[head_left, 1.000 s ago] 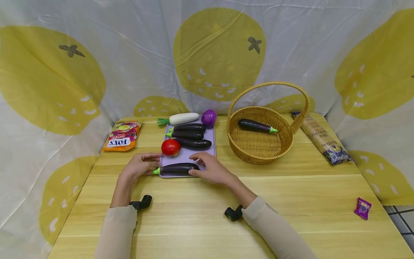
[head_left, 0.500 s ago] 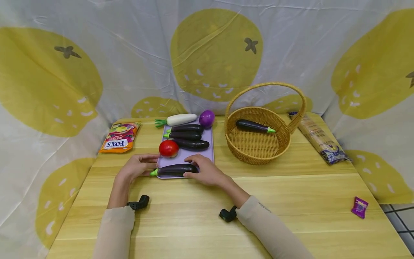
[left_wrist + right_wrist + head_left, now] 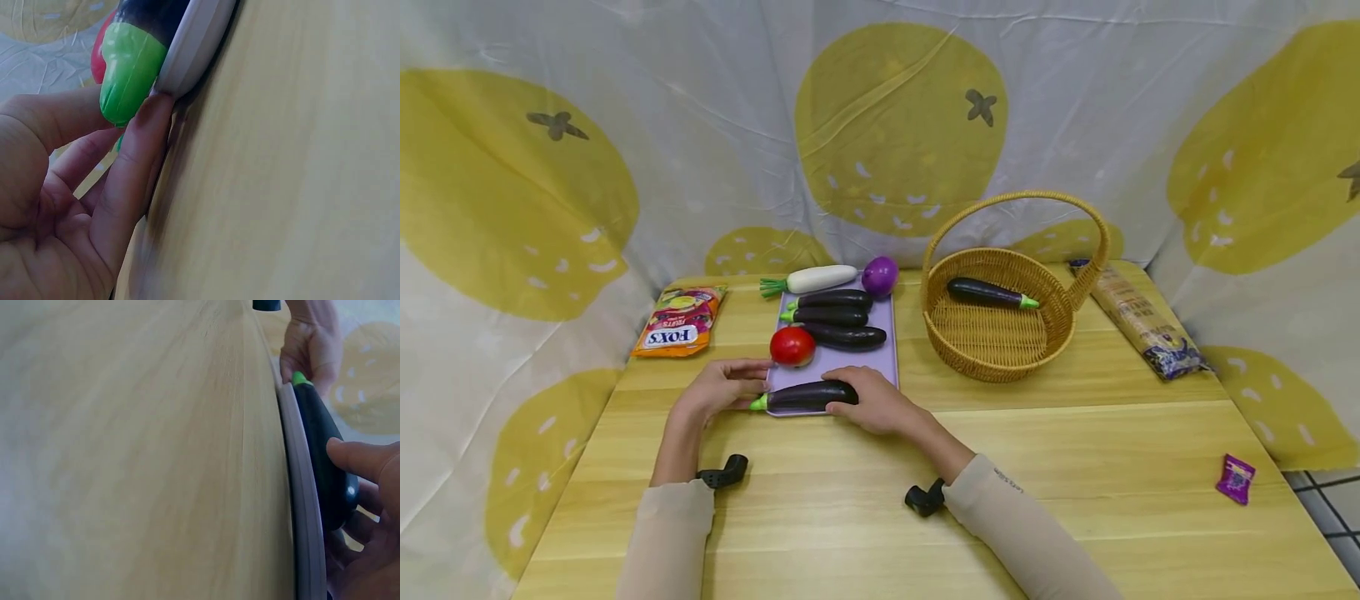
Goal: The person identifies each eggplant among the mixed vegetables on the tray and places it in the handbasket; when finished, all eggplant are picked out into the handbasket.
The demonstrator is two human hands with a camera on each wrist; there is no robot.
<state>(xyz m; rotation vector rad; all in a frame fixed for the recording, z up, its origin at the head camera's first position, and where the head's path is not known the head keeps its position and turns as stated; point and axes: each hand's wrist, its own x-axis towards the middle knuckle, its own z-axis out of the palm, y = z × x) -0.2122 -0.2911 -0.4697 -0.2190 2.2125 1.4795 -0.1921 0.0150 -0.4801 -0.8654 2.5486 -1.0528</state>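
A pale lilac tray (image 3: 880, 358) lies on the table and bears vegetables. My right hand (image 3: 880, 402) grips the rounded end of the nearest eggplant (image 3: 805, 397); the right wrist view shows the thumb (image 3: 356, 457) over its dark skin and the other fingers behind it. My left hand (image 3: 718, 387) holds the tray's left edge by the near corner, one fingertip (image 3: 150, 109) against the rim, close around the green stem end (image 3: 132, 75). A red tomato (image 3: 792, 346) sits on the tray just beyond this eggplant, with several more eggplants (image 3: 846, 336) behind it.
At the tray's far end lie a white radish (image 3: 822, 278) and a purple onion (image 3: 880, 276). A wicker basket (image 3: 951, 354) with a tall handle holds one eggplant (image 3: 988, 292). Candy bags stand left (image 3: 679, 322) and a long packet (image 3: 1138, 321) right; a purple wrapped candy (image 3: 1236, 479) lies far right.
My right hand has moved slightly left and closed around the end of the nearest eggplant. The left hand stays at the tray's left edge.
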